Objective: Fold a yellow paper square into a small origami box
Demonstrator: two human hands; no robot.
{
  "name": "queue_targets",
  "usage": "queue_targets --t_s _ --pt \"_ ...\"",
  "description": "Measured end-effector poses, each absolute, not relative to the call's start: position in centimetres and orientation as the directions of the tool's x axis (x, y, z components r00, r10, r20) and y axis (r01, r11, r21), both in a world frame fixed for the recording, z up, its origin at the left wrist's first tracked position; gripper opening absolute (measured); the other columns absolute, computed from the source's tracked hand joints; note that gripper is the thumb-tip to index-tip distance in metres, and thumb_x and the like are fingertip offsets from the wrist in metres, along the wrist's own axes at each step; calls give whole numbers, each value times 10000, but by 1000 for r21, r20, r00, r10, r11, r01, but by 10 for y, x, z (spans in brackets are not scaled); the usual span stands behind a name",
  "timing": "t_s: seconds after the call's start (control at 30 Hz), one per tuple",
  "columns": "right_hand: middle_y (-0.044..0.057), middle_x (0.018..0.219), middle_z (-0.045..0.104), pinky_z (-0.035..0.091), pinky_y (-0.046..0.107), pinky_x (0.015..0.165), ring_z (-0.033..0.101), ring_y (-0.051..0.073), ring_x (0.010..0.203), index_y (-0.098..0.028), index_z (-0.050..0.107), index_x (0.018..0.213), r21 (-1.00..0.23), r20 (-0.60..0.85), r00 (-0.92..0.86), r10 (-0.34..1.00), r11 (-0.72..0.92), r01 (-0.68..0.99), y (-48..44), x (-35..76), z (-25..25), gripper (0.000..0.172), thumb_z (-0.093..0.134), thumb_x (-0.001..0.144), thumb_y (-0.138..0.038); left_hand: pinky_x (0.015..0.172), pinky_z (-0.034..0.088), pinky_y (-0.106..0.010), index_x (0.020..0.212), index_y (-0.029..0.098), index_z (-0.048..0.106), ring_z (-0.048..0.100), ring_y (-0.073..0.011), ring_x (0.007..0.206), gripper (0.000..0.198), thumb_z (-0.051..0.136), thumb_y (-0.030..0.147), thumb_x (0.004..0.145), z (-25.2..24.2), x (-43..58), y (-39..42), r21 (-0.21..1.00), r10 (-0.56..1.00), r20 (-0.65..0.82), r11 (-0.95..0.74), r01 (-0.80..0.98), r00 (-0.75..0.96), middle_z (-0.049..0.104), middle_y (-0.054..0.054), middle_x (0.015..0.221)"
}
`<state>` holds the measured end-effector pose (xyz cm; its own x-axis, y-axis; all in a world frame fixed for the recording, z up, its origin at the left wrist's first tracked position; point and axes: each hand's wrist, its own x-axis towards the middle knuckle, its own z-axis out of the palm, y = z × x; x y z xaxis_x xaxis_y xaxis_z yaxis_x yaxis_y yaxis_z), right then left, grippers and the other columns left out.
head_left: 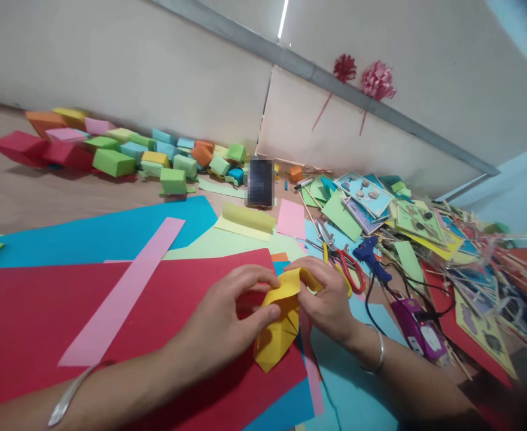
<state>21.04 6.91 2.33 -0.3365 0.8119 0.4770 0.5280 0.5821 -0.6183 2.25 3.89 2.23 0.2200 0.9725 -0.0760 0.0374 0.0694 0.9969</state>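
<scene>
A creased piece of yellow paper [277, 341], partly folded into shape, is held up between both of my hands. My left hand [227, 311] pinches its left side, thumb in front and fingers behind. At its upper right, my right hand [328, 296] grips the folded edge with thumb and fingers. Under them lies a large red sheet [191, 383], with a pink paper strip [128, 287] slanting across it to the left. Red-handled scissors [350, 269] lie just beyond my right hand, beside a blue glue gun [371, 254].
Several folded paper boxes [114, 163] crowd the back left along the wall. A blurred dark rectangle [261, 182] stands behind the sheets. On the right are a purple power strip [418, 329] with black cables, picture cards [364, 193] and sticks. Two paper flowers [378, 81] hang on the wall.
</scene>
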Motion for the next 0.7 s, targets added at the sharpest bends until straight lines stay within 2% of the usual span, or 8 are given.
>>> queue_targets --t_s 0.1,0.2,0.3,0.4,0.53,0.6,0.7 --pt "44 824 720 543 282 691 678 169 764 -210 702 845 -668 458 -334 824 567 482 71 210 22 171 557 822 -123 747 601 -342 881 219 710 707 -239 889 222 626 413 812 22 20 42 994 963 -92 103 -31 253 734 -81 956" --pt "44 817 729 555 290 690 684 173 754 -210 707 845 -693 467 -330 821 571 441 70 208 21 158 573 816 -132 690 585 -319 864 215 673 704 -229 858 198 675 394 780 20 20 45 971 954 -141 185 -148 266 724 -73 926" --pt "45 822 744 566 283 680 699 173 751 -209 719 842 -773 403 -312 860 502 387 68 207 19 140 593 820 -153 770 577 -350 911 212 624 704 -247 947 289 769 348 701 15 22 46 925 937 -191 271 -264 293 703 -84 1028" --pt "50 841 757 573 271 666 710 172 751 -208 737 834 -876 299 -277 913 378 299 69 208 14 105 635 825 -182 882 549 -398 1018 217 600 689 -257 1030 389 788 373 715 8 23 43 879 902 -201 338 -337 381 663 -118 1169" --pt "53 875 761 576 292 745 714 182 827 -228 767 826 -898 328 -214 920 374 231 73 210 8 130 670 799 -146 877 555 -422 1198 266 509 674 -278 1082 644 842 369 657 4 26 39 801 858 -147 395 -450 492 580 -138 1311" --pt "50 893 752 571 295 761 707 181 854 -242 778 826 -885 366 -213 906 410 223 76 211 5 166 674 780 -120 859 559 -411 1221 275 485 669 -276 1080 677 840 330 647 4 28 39 800 842 -154 413 -434 517 592 -123 1267" --pt "47 877 732 562 289 708 694 177 820 -239 768 830 -869 380 -259 888 439 230 81 213 3 185 671 761 -99 841 548 -394 1198 255 492 691 -254 977 622 804 297 662 4 30 38 819 829 -200 434 -375 523 660 -74 1044"
